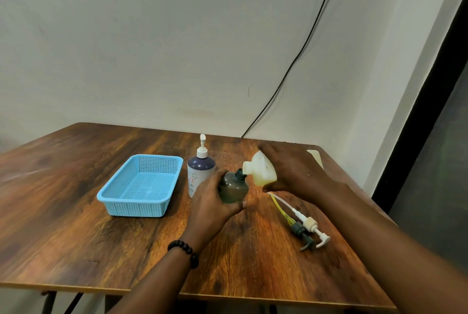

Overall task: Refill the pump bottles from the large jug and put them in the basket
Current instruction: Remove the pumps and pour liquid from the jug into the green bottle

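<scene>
My left hand [212,202] grips a round dark translucent bottle [233,188] standing on the table, its neck open with no pump in it. My right hand [293,169] holds the large whitish jug [260,170] tipped to the left, its spout touching the dark bottle's neck. Yellowish liquid shows low in the jug. Behind the dark bottle stands a white and navy pump bottle [200,172] with its pump fitted. The blue mesh basket [141,202] sits to the left with nothing in it.
Two removed pump heads, one white [312,227] and one dark [302,234], lie with their tubes on the wooden table [76,250] under my right forearm. A black cable [304,45] runs down the wall behind the table. A pale object [316,156] lies at the far right corner.
</scene>
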